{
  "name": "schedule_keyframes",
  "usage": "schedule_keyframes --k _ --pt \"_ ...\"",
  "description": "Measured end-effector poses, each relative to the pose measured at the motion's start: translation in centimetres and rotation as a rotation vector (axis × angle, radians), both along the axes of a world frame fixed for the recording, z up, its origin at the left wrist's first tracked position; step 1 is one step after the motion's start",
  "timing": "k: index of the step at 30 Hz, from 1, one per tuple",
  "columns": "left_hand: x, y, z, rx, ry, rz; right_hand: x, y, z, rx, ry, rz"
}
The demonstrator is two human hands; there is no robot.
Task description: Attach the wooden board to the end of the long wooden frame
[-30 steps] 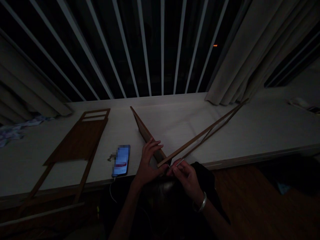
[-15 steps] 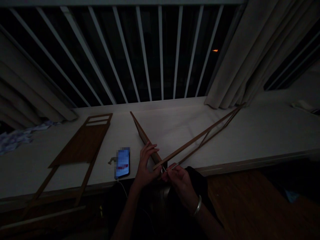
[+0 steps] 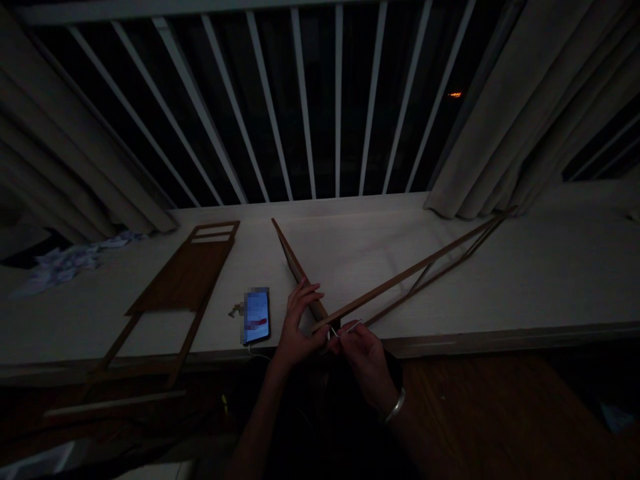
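Note:
My left hand (image 3: 299, 327) grips a folding wooden frame at its near corner. Its fingers lie along the upright wooden panel (image 3: 295, 261), while the thumb presses near the end of a long wooden rail (image 3: 400, 279). Close beside it, my right hand (image 3: 364, 353) is closed in a pinch on a thin, bent silver hex key (image 3: 354, 326). One end of the key points at the corner where panel and rail meet; the dark and my fingers hide its exact contact. The rail slants away to the right, its far end near the curtain.
A second wooden frame with a panel (image 3: 187, 273) lies at the left, its legs past the ledge (image 3: 480, 293) edge. A lit phone (image 3: 257, 317) with a cable lies left of my hands. White bars (image 3: 339, 100) and curtains (image 3: 480, 127) stand behind; crumpled paper or cloth (image 3: 67, 263) lies far left.
The camera has turned slightly left, so the scene sits further right. Both hands stay at the wooden corner, and the hex key's visible end is at a slightly different angle.

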State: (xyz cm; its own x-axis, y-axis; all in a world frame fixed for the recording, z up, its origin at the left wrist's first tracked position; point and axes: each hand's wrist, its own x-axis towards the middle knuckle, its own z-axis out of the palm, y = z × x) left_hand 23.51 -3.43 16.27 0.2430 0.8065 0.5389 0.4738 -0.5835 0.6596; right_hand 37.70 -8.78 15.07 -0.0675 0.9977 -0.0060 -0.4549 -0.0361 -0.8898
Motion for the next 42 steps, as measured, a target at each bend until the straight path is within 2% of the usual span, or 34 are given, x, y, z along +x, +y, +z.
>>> schedule_keyframes --k 10,15,20,22,25,28,32,38,42 --pt "-0.5 -0.2 0.6 0.027 0.061 -0.039 -0.1 -0.1 0.2 0.084 -0.099 -0.096" --pt "-0.6 -0.2 0.3 0.072 0.071 -0.042 -0.4 -0.2 0.1 0.174 -0.166 -0.322" --pt "-0.5 -0.3 0.1 0.084 0.087 -0.034 -0.4 -0.2 -0.5 0.395 -0.358 -0.563" --pt "-0.5 -0.3 0.1 0.092 0.09 -0.032 -0.1 0.0 -0.7 0.5 -0.478 -0.574" --pt "-0.5 -0.3 0.1 0.107 0.088 -0.027 0.6 0.2 -0.5 0.67 -0.633 -0.491" --pt "-0.6 -0.3 0.2 0.117 0.093 -0.033 1.0 0.2 -0.3 0.758 -0.696 -0.472" --pt "-0.8 -0.3 0.3 0.137 0.109 -0.042 0.9 0.0 -0.2 0.755 -0.708 -0.529" --pt "-1.0 -0.4 0.3 0.14 0.112 -0.046 0.8 -0.3 -0.3 0.653 -0.753 -0.608" --pt "-1.0 -0.4 0.2 0.131 0.101 -0.043 0.8 -0.2 -0.2 0.619 -0.756 -0.585"
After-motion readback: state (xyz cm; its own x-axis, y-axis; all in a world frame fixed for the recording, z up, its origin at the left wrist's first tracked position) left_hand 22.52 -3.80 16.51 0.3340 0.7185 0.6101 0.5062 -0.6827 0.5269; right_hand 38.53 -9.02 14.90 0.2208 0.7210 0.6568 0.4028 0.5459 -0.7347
